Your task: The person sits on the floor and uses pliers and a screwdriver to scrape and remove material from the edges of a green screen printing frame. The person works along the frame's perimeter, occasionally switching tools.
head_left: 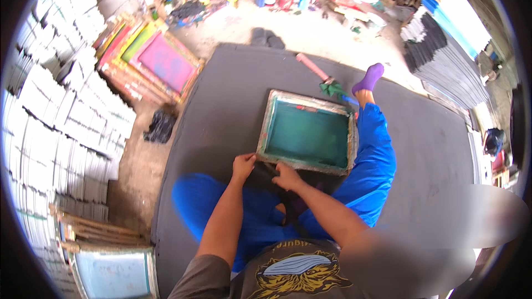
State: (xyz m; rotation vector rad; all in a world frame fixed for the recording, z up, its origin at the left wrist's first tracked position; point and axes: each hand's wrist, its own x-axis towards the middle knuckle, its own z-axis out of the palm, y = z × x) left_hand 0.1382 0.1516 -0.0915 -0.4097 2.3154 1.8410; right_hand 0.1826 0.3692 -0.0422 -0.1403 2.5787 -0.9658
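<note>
A screen-printing frame (308, 133) lies in front of me on the dark grey sheet, with teal mesh inside a worn, paint-stained whitish border. My left hand (244, 167) is at its near left corner, fingers closed and pinched. A little to the right, my right hand (287, 177) is closed just below the near edge of the frame. Something thin and dark shows between the two hands, too small to name. Whether either hand grips the frame itself cannot be made out.
Beyond the frame lie a pink roll (312, 67) and a crumpled green piece (331, 88). My leg in blue trousers (371, 158) runs along its right side. Colourful frames (160, 63) lean at the left, near white stacks (61, 133) and a black bag (160, 125). Dark sheets (451, 72) are piled far right.
</note>
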